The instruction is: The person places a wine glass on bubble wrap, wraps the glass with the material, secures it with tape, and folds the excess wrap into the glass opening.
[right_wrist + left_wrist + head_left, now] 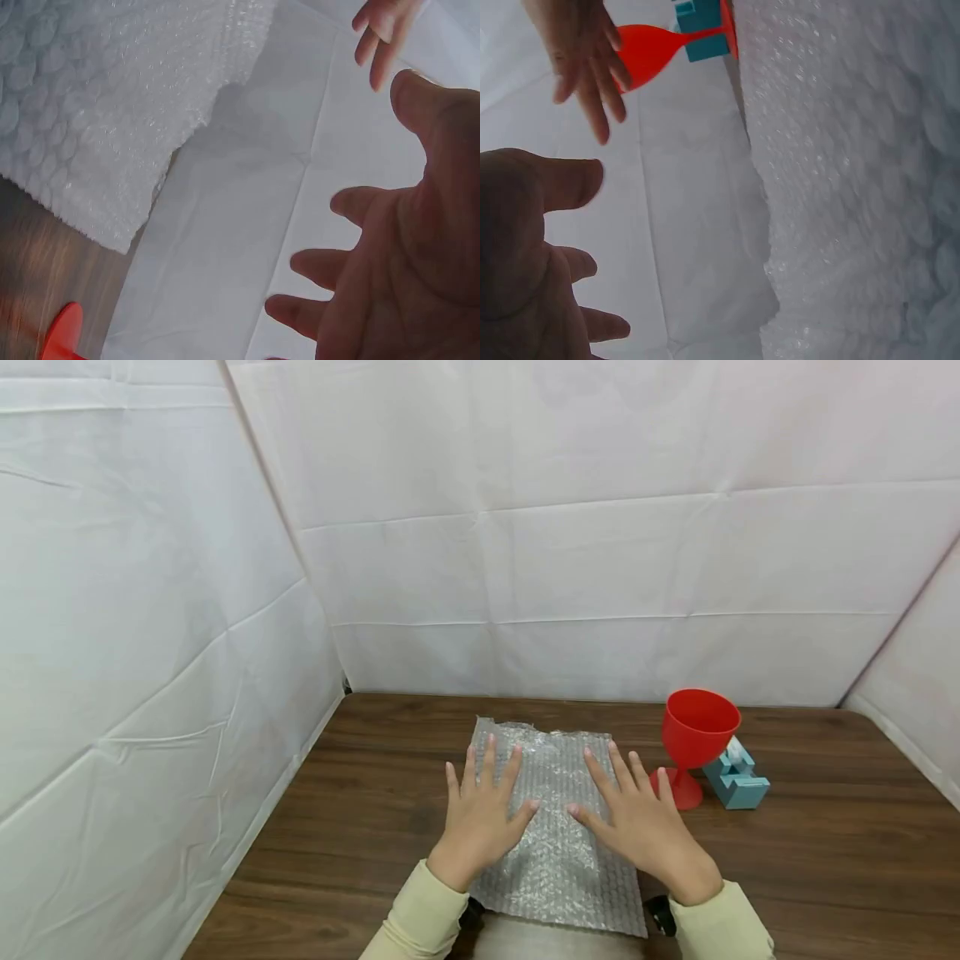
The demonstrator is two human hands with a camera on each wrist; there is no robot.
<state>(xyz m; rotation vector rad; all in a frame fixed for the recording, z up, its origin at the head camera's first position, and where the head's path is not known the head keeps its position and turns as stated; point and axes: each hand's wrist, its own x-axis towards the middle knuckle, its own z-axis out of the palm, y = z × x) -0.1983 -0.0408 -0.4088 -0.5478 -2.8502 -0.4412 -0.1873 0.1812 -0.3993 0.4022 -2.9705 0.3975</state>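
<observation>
Light yellow sleeves (427, 902) reach in from the bottom of the head view, with small black devices (662, 916) under the wrists, and beyond them the left hand (480, 831) and the right hand (645, 831) hover, backs upward, over a piece of bubble wrap (551, 860). Each grip is fully spread, fingers straight and fanned apart, thumbs turned toward each other, and has hold of nothing. Lying flat on the brown wooden counter (360, 810) in front of the person, the bubble wrap has its long axis running away toward the white back cloth (592, 560), leaning slightly from near right to far left; its ragged end points away from the person, its straighter end comes near. To its right a red goblet (697, 739) stands upright, mouth upward, and a light blue tape dispenser (742, 793) sits just beside it. Only the head view gives nearly the whole outline of the bubble wrap and the white side cloths (187, 652); the wrist views instead bring out single bubbles and the palms, held clear of the plastic. From the left wrist, the right hand covers part of the goblet's bowl and the dispenser shows behind the stem, while the right wrist view catches just the goblet's red foot at lower left, beside a strip of counter
</observation>
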